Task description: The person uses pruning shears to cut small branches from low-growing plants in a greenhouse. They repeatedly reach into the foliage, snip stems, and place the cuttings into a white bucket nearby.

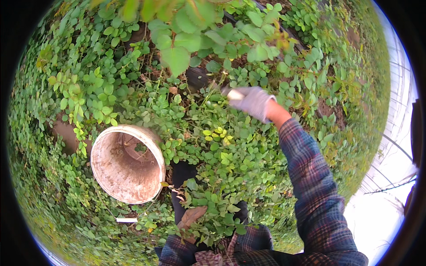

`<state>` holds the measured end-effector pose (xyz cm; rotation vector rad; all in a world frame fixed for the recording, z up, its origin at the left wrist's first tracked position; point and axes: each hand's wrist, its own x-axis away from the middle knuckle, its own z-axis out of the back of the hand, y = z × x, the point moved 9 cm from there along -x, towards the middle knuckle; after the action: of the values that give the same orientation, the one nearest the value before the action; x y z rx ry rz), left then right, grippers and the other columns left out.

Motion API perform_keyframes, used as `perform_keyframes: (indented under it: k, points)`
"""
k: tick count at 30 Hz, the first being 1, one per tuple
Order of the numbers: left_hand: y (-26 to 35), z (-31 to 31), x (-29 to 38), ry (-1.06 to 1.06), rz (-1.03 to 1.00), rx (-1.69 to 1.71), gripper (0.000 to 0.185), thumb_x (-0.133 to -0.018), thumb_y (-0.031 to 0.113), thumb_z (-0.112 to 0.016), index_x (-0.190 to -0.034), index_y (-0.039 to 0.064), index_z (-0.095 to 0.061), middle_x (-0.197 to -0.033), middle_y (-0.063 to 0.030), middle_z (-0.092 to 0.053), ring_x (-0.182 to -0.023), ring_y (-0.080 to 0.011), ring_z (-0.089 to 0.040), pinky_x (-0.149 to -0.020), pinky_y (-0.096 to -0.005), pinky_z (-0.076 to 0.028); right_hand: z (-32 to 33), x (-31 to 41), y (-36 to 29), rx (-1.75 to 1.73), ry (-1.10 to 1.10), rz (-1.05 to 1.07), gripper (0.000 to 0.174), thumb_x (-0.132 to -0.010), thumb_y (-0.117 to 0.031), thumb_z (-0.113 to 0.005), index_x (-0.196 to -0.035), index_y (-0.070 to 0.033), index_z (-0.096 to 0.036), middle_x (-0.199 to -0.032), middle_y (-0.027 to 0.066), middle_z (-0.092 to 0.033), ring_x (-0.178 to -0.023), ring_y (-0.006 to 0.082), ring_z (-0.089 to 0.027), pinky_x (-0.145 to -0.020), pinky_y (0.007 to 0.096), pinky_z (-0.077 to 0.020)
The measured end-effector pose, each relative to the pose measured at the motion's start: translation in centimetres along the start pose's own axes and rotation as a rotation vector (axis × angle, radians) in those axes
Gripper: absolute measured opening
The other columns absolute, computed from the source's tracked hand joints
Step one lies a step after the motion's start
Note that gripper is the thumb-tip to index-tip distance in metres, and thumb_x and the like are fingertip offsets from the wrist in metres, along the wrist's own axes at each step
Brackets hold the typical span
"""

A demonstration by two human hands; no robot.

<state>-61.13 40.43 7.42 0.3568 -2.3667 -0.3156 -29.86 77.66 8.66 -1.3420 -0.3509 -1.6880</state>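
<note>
My right hand point(249, 101), in a pale grey glove, reaches into low green leafy plants point(186, 109) ahead of me. Motion blurs it, and a bright pale patch shows at its fingers; whether that is a held object is unclear. Close to my body, my left hand point(193, 217) wears a brownish glove. It is closed around a bunch of leafy stems point(216, 212), whose leaves hide part of the fingers and cover my lap. Left of centre, a dirty white plastic bucket point(128, 164) leans with its mouth towards me; soil stains and plant scraps show inside.
The bucket's wire handle with a white grip point(126, 220) hangs down on the near side. A dark hose point(229, 16) runs through foliage at the top. Bare soil point(65, 134) shows at left. A pale greenhouse-like wall point(396, 83) stands at far right. Large blurred leaves point(176, 58) hang close to the camera.
</note>
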Motion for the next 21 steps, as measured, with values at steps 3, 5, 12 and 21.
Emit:
perform_keyframes:
  k: [3,5,12,21]
  points:
    - [-0.1,-0.5,0.0,-0.011,0.005,-0.015,0.055,-0.090,0.018,-0.064,-0.137,-0.005,-0.047,-0.132,-0.0190,-0.051,-0.118,-0.0331,-0.052,-0.098,-0.0386,-0.045,-4.6,3.0,-3.5,0.129,-0.061,0.403,0.047,-0.087,-0.041,-0.062,-0.131,-0.022,-0.060,-0.103,0.0136,-0.072,-0.084,0.0309,-0.070,-0.077,0.0442,-0.0547]
    - [-0.1,-0.6,0.1,-0.016,0.004,-0.014,0.055,-0.090,0.018,-0.064,-0.137,-0.005,-0.047,-0.132,-0.0191,-0.052,-0.118,-0.0332,-0.053,-0.097,-0.0387,-0.046,-3.5,4.8,-2.9,0.127,0.082,0.330,0.049,-0.086,-0.040,-0.064,-0.131,-0.022,-0.058,-0.105,0.0158,-0.069,-0.092,0.0329,-0.068,-0.082,0.0441,-0.0530]
    - [0.9,-0.2,1.0,0.025,-0.023,-0.042,0.053,-0.089,0.016,-0.064,-0.135,-0.005,-0.049,-0.129,-0.0192,-0.055,-0.115,-0.0336,-0.056,-0.096,-0.0389,-0.048,1.0,7.7,2.4,0.599,0.413,-0.170,0.058,-0.081,-0.038,-0.071,-0.134,-0.022,-0.055,-0.113,0.0135,-0.065,-0.106,0.0320,-0.064,-0.093,0.0478,-0.0463]
    - [15.4,0.2,-4.0,0.142,-0.342,-0.548,0.050,-0.089,0.014,-0.063,-0.133,-0.005,-0.052,-0.126,-0.0195,-0.059,-0.111,-0.0341,-0.060,-0.093,-0.0392,-0.050,-2.9,4.6,4.3,0.201,0.043,-0.220,0.042,-0.092,-0.020,-0.058,-0.134,-0.024,-0.057,-0.109,0.0120,-0.067,-0.094,0.0268,-0.070,-0.081,0.0409,-0.0573]
